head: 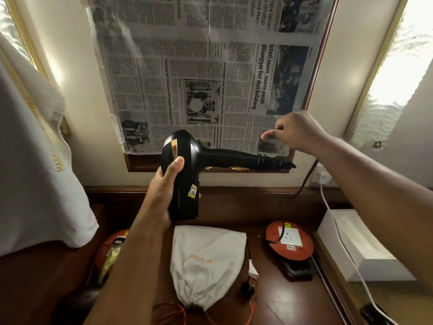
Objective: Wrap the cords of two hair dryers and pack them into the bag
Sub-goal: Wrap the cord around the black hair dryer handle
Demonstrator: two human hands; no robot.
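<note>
Left hand (167,184) is gripping the rigid black hair dryer (185,170) by its barrel; right hand (293,132) is pinching the limp cord (307,177). The coils will likely spring loose.

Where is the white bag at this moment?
In the head view the white bag lies flat on the dark wooden table, low in the middle, below the hair dryer, with the orange cord reel to its right.

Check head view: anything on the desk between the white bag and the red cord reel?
Mostly bare dark desk between white bag and red cord reel; only a thin cord runs along the bag's edge.
</note>
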